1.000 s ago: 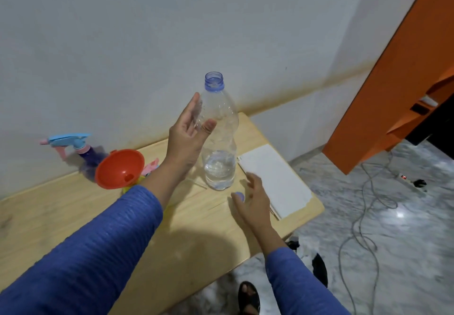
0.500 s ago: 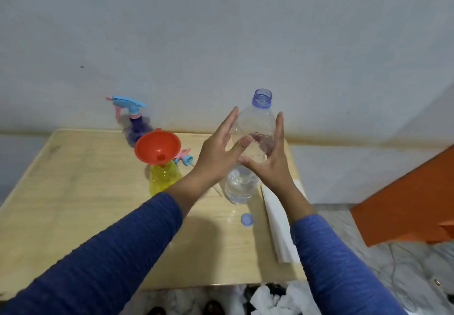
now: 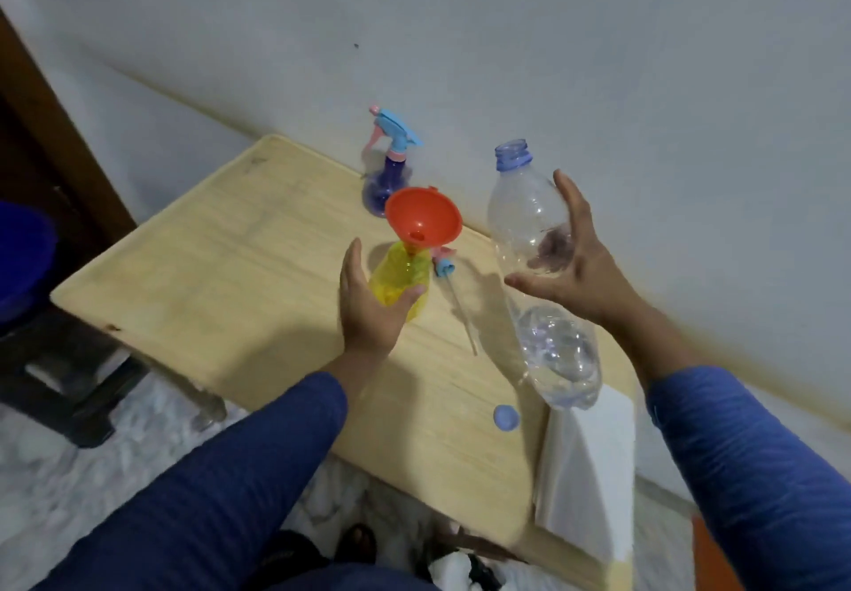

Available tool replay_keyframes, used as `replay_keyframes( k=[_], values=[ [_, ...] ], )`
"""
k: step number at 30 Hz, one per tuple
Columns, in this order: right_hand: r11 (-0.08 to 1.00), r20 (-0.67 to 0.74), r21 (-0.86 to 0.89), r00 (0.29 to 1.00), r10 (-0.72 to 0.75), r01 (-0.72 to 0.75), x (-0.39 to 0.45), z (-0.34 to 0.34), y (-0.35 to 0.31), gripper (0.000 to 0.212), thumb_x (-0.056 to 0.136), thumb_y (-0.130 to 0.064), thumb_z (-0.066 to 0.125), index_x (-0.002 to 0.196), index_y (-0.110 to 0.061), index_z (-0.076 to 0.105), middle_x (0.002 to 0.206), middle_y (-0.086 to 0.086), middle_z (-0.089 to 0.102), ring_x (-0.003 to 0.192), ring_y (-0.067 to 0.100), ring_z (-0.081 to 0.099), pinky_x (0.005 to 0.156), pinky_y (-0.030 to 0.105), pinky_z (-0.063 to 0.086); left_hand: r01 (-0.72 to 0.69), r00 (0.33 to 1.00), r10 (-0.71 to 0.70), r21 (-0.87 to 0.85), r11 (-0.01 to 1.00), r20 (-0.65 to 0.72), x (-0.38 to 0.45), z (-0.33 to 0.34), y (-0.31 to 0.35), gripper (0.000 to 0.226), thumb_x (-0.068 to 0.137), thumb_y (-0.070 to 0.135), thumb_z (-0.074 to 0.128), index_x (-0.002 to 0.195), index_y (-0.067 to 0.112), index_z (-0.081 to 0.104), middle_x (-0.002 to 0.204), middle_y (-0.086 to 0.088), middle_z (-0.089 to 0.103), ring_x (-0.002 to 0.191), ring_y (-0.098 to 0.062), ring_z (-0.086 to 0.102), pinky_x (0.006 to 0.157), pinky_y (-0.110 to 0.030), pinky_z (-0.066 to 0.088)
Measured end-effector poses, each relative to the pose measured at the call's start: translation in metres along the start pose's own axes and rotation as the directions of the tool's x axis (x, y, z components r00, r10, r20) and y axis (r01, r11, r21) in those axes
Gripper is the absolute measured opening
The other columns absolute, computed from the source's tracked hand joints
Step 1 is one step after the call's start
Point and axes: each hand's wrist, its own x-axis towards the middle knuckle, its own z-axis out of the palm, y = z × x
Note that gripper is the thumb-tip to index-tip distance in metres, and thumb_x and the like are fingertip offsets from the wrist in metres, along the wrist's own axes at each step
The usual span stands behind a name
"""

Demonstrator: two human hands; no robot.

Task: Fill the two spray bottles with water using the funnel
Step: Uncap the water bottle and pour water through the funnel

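Observation:
A yellow spray bottle (image 3: 401,281) stands on the wooden table (image 3: 221,277) with an orange funnel (image 3: 422,215) seated in its neck. My left hand (image 3: 370,314) wraps around its lower body. My right hand (image 3: 582,270) grips a clear water bottle (image 3: 529,217) at mid-height; it is uncapped, leans slightly, and has water in its bottom part. A purple spray bottle (image 3: 384,178) with a blue and pink trigger head stands at the back by the wall. The yellow bottle's spray head (image 3: 444,265) lies on the table with its dip tube (image 3: 465,321).
A blue bottle cap (image 3: 506,417) lies near the table's front edge. A white sheet (image 3: 587,466) covers the right end of the table. The wall runs close behind. A dark stool (image 3: 69,388) and a blue object (image 3: 23,259) sit left of the table.
My left hand left the water bottle and moved onto the yellow spray bottle. My right hand now holds the water bottle alone. The camera swung left.

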Motion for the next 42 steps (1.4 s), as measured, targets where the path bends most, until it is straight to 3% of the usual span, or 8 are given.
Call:
replay_keyframes(
  k=[3, 5, 11, 16, 21, 29, 34, 42],
  values=[
    [0.988, 0.145, -0.153, 0.989, 0.025, -0.002, 0.004, -0.009, -0.008, 0.116, 0.062, -0.020, 0.087, 0.138, -0.051, 0.006, 0.112, -0.001, 0.048, 0.087, 0.026, 0.061, 0.067, 0.000, 0.042, -0.003, 0.997, 0.005, -0.023, 1.000, 0.081, 0.008, 0.002, -0.002, 0.101, 0.068, 0.030, 0.081, 0.148, 0.018, 0.020, 0.152, -0.001, 0.031, 0.137, -0.018, 0.033, 0.110, -0.031, 0.031],
    [0.971, 0.203, -0.241, 0.978, 0.052, -0.002, 0.006, -0.015, -0.010, 0.117, 0.060, -0.025, 0.088, 0.136, -0.057, 0.005, 0.107, 0.008, 0.054, 0.083, 0.025, 0.063, 0.067, 0.000, 0.042, -0.023, 0.994, 0.027, -0.044, 0.999, 0.108, 0.010, 0.002, -0.003, 0.097, 0.071, 0.026, 0.080, 0.147, 0.018, 0.021, 0.149, 0.001, 0.037, 0.135, -0.015, 0.036, 0.104, -0.024, 0.031],
    [0.933, 0.293, -0.359, 0.951, 0.096, 0.016, 0.008, -0.025, -0.014, 0.114, 0.059, -0.029, 0.088, 0.124, -0.072, 0.005, 0.103, 0.010, 0.054, 0.080, 0.023, 0.063, 0.068, 0.011, 0.042, 0.007, 0.995, 0.000, -0.064, 0.998, 0.099, 0.010, 0.002, -0.005, 0.085, 0.072, 0.028, 0.079, 0.142, 0.026, 0.030, 0.136, 0.007, 0.051, 0.122, -0.009, 0.047, 0.097, -0.026, 0.039],
    [0.925, 0.329, -0.377, 0.941, 0.084, 0.049, 0.008, -0.026, -0.020, 0.111, 0.061, -0.024, 0.087, 0.135, -0.060, 0.012, 0.102, 0.005, 0.049, 0.078, 0.002, 0.052, 0.077, 0.026, 0.046, 0.039, 0.995, -0.034, -0.061, 0.997, 0.092, 0.007, 0.002, -0.007, 0.066, 0.073, 0.035, 0.077, 0.130, 0.033, 0.044, 0.118, 0.016, 0.055, 0.114, -0.012, 0.053, 0.092, -0.026, 0.043],
    [0.902, 0.362, -0.428, 0.925, 0.114, 0.056, 0.011, -0.026, -0.027, 0.110, 0.062, -0.021, 0.086, 0.138, -0.055, 0.014, 0.101, 0.002, 0.046, 0.075, -0.001, 0.048, 0.081, 0.029, 0.045, 0.061, 0.994, -0.056, -0.050, 0.997, 0.096, 0.007, 0.001, -0.005, 0.066, 0.074, 0.036, 0.076, 0.130, 0.033, 0.043, 0.125, 0.009, 0.057, 0.116, -0.015, 0.051, 0.095, -0.031, 0.044],
    [0.845, 0.362, -0.532, 0.918, 0.162, 0.061, 0.015, -0.033, -0.035, 0.110, 0.063, -0.023, 0.086, 0.137, -0.057, 0.012, 0.101, 0.006, 0.048, 0.072, 0.003, 0.046, 0.079, 0.032, 0.045, 0.094, 0.991, -0.087, -0.057, 0.994, 0.106, 0.006, 0.001, -0.002, 0.066, 0.075, 0.035, 0.076, 0.131, 0.034, 0.042, 0.126, 0.010, 0.055, 0.115, -0.012, 0.049, 0.089, -0.025, 0.039],
    [0.814, 0.344, -0.580, 0.919, 0.194, 0.045, 0.019, -0.034, -0.031, 0.113, 0.060, -0.026, 0.086, 0.131, -0.064, 0.008, 0.103, 0.008, 0.050, 0.093, 0.023, 0.055, 0.082, 0.038, 0.048, 0.111, 0.989, -0.105, -0.053, 0.992, 0.104, 0.007, 0.002, -0.001, 0.065, 0.074, 0.035, 0.076, 0.130, 0.035, 0.043, 0.127, 0.009, 0.055, 0.116, -0.013, 0.049, 0.089, -0.025, 0.040],
    [0.749, 0.352, -0.659, 0.910, 0.219, 0.075, 0.024, -0.035, -0.033, 0.114, 0.059, -0.027, 0.087, 0.132, -0.062, 0.006, 0.100, 0.005, 0.048, 0.093, 0.027, 0.056, 0.079, 0.038, 0.049, 0.107, 0.989, -0.100, -0.061, 0.992, 0.111, 0.007, 0.002, 0.000, 0.065, 0.076, 0.032, 0.075, 0.132, 0.031, 0.043, 0.128, 0.008, 0.054, 0.115, -0.010, 0.047, 0.090, -0.024, 0.038]
  ],
)
